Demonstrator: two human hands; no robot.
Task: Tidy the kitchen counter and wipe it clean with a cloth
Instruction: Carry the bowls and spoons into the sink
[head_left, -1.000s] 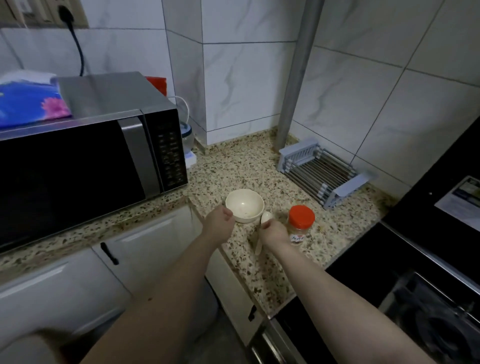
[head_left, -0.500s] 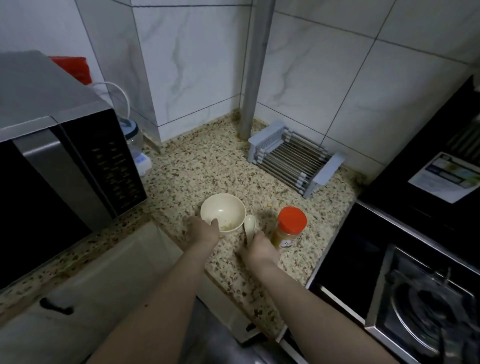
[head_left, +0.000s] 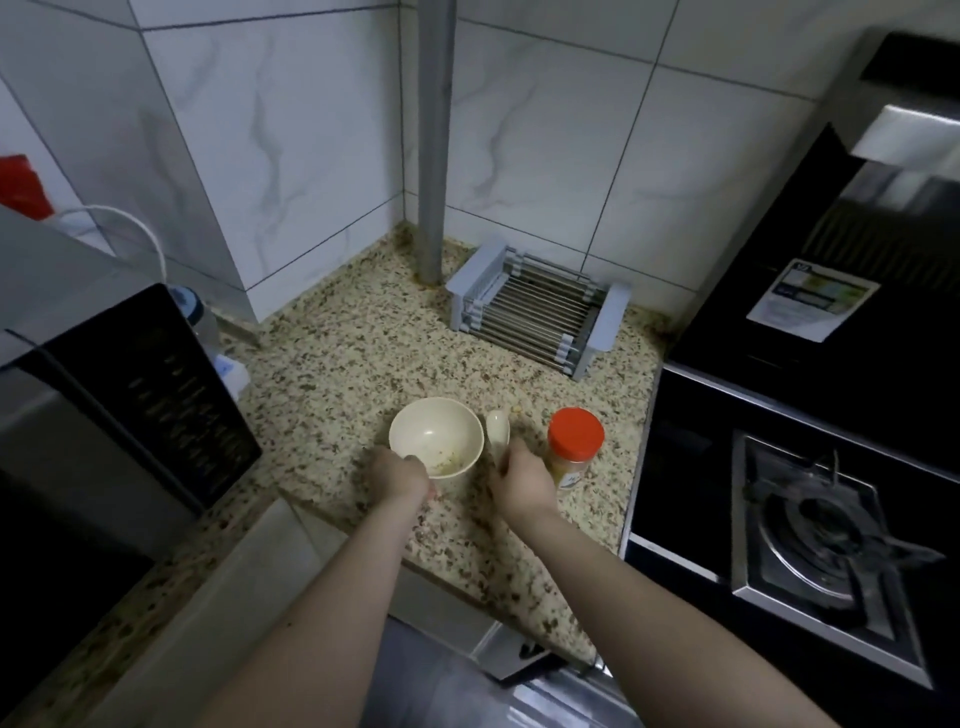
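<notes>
A cream bowl (head_left: 435, 435) with food scraps in its bottom stands on the speckled granite counter (head_left: 353, 358). My left hand (head_left: 399, 477) grips the bowl's near rim. A cream spoon (head_left: 497, 430) lies just right of the bowl, and my right hand (head_left: 522, 480) is closed on its handle. To the right of that hand stands a jar with a red lid (head_left: 575, 442). No cloth is in sight.
A black microwave (head_left: 119, 395) fills the left side, with a blue-capped bottle (head_left: 195, 317) behind it. A grey folding rack (head_left: 537, 312) lies by the back wall beside a grey pipe (head_left: 434, 140). A black gas stove (head_left: 821, 525) borders the counter on the right.
The view has tilted down and shifted right, so less of the microwave shows. Both hands stay at the bowl and the spoon, with the spoon's handle held in my right hand.
</notes>
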